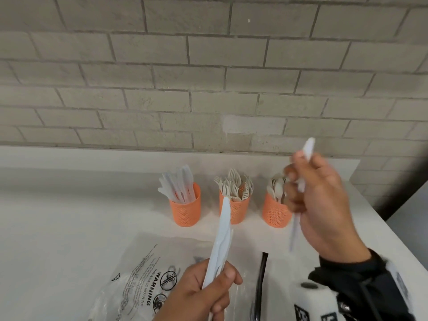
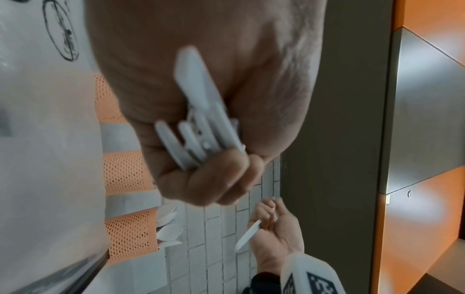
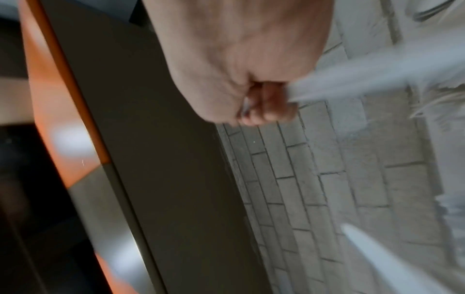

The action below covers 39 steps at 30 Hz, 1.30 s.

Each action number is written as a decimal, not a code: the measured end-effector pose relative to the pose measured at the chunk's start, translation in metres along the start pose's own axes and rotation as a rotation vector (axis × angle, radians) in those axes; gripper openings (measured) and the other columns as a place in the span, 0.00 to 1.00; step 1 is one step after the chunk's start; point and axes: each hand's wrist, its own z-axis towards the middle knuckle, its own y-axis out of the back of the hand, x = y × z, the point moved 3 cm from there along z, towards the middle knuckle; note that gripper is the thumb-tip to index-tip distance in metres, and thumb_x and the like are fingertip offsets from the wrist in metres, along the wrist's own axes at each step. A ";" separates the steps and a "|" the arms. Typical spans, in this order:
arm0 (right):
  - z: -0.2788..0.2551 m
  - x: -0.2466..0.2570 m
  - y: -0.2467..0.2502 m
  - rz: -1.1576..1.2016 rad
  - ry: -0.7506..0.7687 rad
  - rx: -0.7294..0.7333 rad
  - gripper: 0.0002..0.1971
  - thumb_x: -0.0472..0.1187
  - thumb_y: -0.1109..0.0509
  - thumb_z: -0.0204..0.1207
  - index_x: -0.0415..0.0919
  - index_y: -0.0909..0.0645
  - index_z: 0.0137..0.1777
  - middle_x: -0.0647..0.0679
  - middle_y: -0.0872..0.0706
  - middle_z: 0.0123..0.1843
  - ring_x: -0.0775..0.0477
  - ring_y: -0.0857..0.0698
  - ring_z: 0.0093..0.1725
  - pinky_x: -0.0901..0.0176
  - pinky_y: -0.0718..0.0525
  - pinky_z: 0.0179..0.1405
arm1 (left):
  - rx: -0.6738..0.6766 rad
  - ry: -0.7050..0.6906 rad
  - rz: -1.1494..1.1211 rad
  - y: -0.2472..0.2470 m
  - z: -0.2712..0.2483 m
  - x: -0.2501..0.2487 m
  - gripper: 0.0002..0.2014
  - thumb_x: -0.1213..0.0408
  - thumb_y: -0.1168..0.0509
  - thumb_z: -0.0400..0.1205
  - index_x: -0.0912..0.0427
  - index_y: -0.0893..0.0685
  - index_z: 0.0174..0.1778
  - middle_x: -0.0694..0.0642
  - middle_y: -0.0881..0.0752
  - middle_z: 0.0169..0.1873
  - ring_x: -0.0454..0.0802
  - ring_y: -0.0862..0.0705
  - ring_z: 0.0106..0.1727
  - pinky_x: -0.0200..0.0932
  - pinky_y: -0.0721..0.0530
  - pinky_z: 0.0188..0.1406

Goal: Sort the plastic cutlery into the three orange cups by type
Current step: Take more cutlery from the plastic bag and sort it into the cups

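Left to right, cups (image 1: 185, 210) of knives (image 1: 179, 185), forks (image 1: 234, 185), spoons (image 1: 276, 187).

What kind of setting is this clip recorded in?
Probably a break-room or canteen counter: a white countertop against a grey brick wall, with three orange cups of plastic cutlery.

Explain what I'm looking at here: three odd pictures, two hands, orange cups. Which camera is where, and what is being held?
No machine: a person sorts plastic cutlery with bare hands. The wide picture comes from a head camera; the other two from cameras strapped on each wrist, looking along the hand.

On the white counter stand three orange cups: knives on the left, forks in the middle, spoons on the right. A clear plastic bag with a warning print lies nearer.

The left hand grips a bundle of white knives. The right hand grips one white piece, too blurred to name.
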 end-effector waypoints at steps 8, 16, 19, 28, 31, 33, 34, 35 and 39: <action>-0.018 -0.032 -0.017 -0.335 -0.058 0.182 0.12 0.50 0.25 0.73 0.42 0.17 0.38 0.53 0.29 0.26 0.57 0.34 0.22 0.67 0.34 0.22 | -0.004 0.006 0.012 -0.011 0.000 0.002 0.13 0.55 0.29 0.75 0.63 0.13 0.43 0.51 0.31 0.18 0.43 0.31 0.18 0.35 0.28 0.18; -0.004 -0.004 0.005 0.036 0.018 0.097 0.15 0.41 0.40 0.84 0.39 0.15 0.41 0.37 0.11 0.44 0.35 0.10 0.43 0.47 0.14 0.45 | -0.022 0.035 -0.056 -0.009 0.002 -0.001 0.13 0.52 0.30 0.77 0.60 0.13 0.40 0.53 0.31 0.18 0.47 0.35 0.15 0.33 0.34 0.14; -0.014 -0.018 0.001 0.092 -0.061 0.169 0.09 0.38 0.41 0.85 0.34 0.22 0.47 0.39 0.15 0.35 0.35 0.13 0.31 0.46 0.14 0.34 | -0.023 0.032 -0.043 -0.009 0.003 -0.002 0.14 0.52 0.31 0.74 0.61 0.14 0.42 0.53 0.30 0.19 0.47 0.34 0.14 0.33 0.34 0.13; -0.050 -0.065 -0.022 -0.470 -0.104 0.270 0.13 0.42 0.17 0.68 0.47 0.18 0.46 0.50 0.29 0.29 0.53 0.28 0.27 0.66 0.25 0.28 | -0.043 0.019 -0.014 -0.007 0.005 0.000 0.17 0.51 0.31 0.78 0.64 0.17 0.48 0.52 0.29 0.19 0.48 0.30 0.15 0.34 0.31 0.15; -0.041 -0.069 -0.017 -0.458 -0.111 0.275 0.11 0.41 0.17 0.68 0.50 0.18 0.43 0.56 0.23 0.34 0.61 0.25 0.28 0.70 0.25 0.30 | -0.044 0.018 -0.021 -0.006 0.004 0.003 0.15 0.52 0.32 0.77 0.63 0.16 0.47 0.51 0.29 0.19 0.47 0.30 0.16 0.34 0.28 0.16; -0.035 -0.069 -0.015 -0.426 -0.135 0.294 0.09 0.41 0.20 0.72 0.49 0.19 0.42 0.59 0.24 0.29 0.61 0.25 0.25 0.71 0.27 0.27 | -0.041 0.019 -0.039 -0.005 0.004 0.005 0.14 0.52 0.32 0.76 0.62 0.15 0.45 0.51 0.29 0.19 0.47 0.30 0.16 0.35 0.28 0.17; -0.031 -0.067 -0.015 -0.406 -0.146 0.296 0.08 0.41 0.23 0.76 0.47 0.20 0.42 0.59 0.26 0.27 0.61 0.27 0.24 0.70 0.29 0.25 | -0.046 0.020 -0.057 -0.004 0.004 0.005 0.14 0.52 0.30 0.77 0.61 0.15 0.44 0.52 0.29 0.19 0.47 0.30 0.16 0.35 0.28 0.16; -0.025 -0.064 -0.016 -0.382 -0.156 0.294 0.07 0.42 0.26 0.79 0.46 0.21 0.42 0.58 0.28 0.25 0.59 0.30 0.23 0.69 0.30 0.24 | -0.056 0.019 -0.076 -0.002 0.004 0.006 0.14 0.52 0.29 0.78 0.62 0.14 0.43 0.52 0.29 0.19 0.46 0.30 0.16 0.35 0.28 0.16; 0.007 -0.050 -0.029 -0.289 -0.116 0.301 0.10 0.43 0.38 0.87 0.37 0.22 0.48 0.46 0.20 0.34 0.52 0.29 0.30 0.62 0.26 0.31 | -0.127 0.021 -0.084 0.012 0.006 0.015 0.17 0.52 0.28 0.78 0.66 0.15 0.45 0.53 0.29 0.19 0.46 0.30 0.17 0.35 0.27 0.18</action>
